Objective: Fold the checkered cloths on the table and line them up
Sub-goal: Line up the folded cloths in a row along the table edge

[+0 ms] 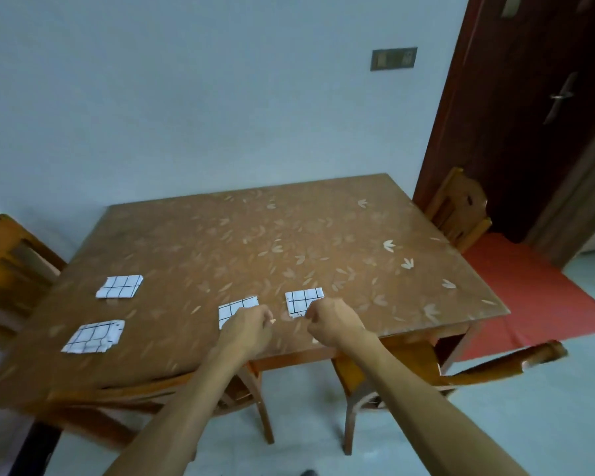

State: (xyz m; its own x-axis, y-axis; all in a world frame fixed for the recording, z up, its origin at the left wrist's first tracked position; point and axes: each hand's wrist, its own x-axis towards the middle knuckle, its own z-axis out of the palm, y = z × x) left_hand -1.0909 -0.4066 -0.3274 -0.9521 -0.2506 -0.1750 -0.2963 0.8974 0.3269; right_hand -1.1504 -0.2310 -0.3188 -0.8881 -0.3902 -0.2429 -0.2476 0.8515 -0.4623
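Four folded checkered cloths lie on the tabletop (289,235). The middle cloth (234,309), at lower centre of the frame, is partly covered by the left hand (249,326), whose fingers curl inward; whether they pinch the fabric cannot be told. Just right of it, the right cloth (303,298) has its near corner under the right hand (334,324), which is likewise curled, its grip hidden. Both forearms reach up from the bottom edge. The upper-left cloth (119,286) and lower-left cloth (93,336) lie well apart at left.

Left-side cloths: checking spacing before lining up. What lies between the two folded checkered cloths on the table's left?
Only bare leaf-patterned tabletop, seen in the head view, between the farther cloth and the nearer cloth.
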